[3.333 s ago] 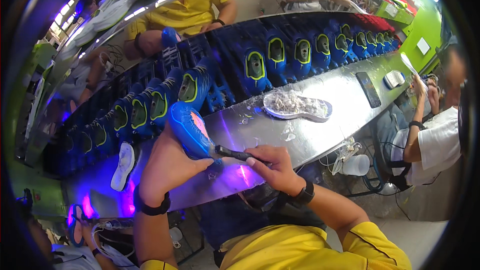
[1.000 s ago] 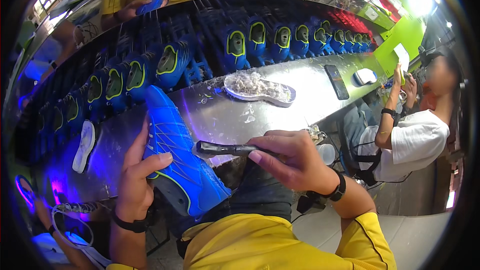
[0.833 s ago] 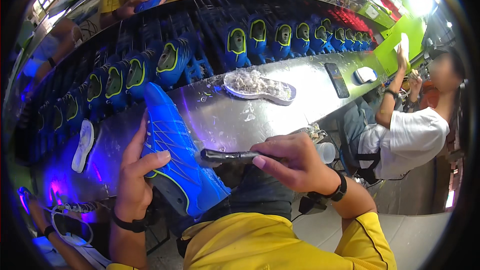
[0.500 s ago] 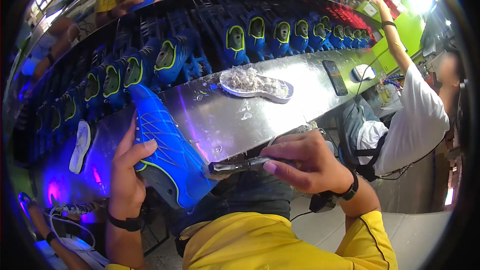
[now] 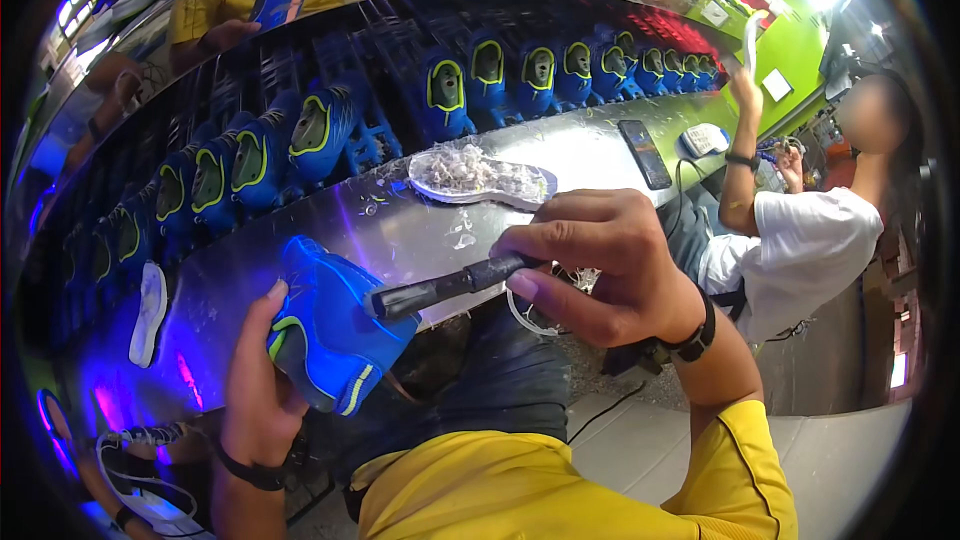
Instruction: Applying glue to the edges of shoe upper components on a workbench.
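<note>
A blue shoe upper with lime-green collar trim (image 5: 340, 325) is held by my left hand (image 5: 260, 375), with the fingers wrapped around its collar side and partly hidden. It is tilted, its heel end with a pale strip pointing toward my lap. My right hand (image 5: 610, 265) pinches a dark, flat-ended brush (image 5: 440, 288) between thumb and fingers. The brush's far end lies over the right side of the upper; whether it touches cannot be made out.
A white shoe sole (image 5: 480, 177) heaped with pale scraps lies on the metal bench (image 5: 330, 215). Another sole (image 5: 149, 314) is at left, a phone (image 5: 645, 154) at right. Blue uppers (image 5: 447, 90) line a rack behind. A person in a white shirt (image 5: 810, 250) sits at right.
My left hand has turned the upper, so it looks foreshortened and shows its heel strip. My right hand and the brush have moved up and slightly left. The co-worker's raised arm has come down.
</note>
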A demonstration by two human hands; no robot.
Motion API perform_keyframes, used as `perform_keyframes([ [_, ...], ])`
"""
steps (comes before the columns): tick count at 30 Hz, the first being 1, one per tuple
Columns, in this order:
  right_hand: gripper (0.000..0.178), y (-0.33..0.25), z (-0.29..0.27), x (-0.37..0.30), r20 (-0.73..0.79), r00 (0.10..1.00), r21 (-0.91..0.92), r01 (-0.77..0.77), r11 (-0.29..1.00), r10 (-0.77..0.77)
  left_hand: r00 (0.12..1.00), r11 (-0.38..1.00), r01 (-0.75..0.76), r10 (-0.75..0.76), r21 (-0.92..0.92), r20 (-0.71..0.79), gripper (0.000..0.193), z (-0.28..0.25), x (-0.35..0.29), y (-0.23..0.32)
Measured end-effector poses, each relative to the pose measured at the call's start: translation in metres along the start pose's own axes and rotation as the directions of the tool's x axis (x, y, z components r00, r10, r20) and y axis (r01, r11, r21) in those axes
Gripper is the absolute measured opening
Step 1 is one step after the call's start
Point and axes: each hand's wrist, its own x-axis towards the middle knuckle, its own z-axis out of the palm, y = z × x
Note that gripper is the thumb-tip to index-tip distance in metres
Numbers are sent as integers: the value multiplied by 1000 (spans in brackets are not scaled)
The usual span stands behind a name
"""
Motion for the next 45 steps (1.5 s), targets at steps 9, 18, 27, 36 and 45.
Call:
perform_keyframes([
  [9,23,8,6,17,-90,986,1,142,990,-141,934,941,310,-274,-136,231,84,-44,-6,-14],
  [18,27,24,34,9,-138,988,127,86,988,-68,870,832,459,-352,-310,344,70,-38,-16,-26],
  [27,23,38,69,-9,-162,986,231,-12,973,50,820,776,526,-354,-348,450,67,-44,-14,-35],
  [36,27,27,87,-39,-28,855,491,-439,752,517,922,976,211,-218,57,319,60,-61,21,-41],
  [45,28,9,80,-53,-146,857,382,-413,827,495,922,978,-101,22,185,386,60,-6,69,5],
])
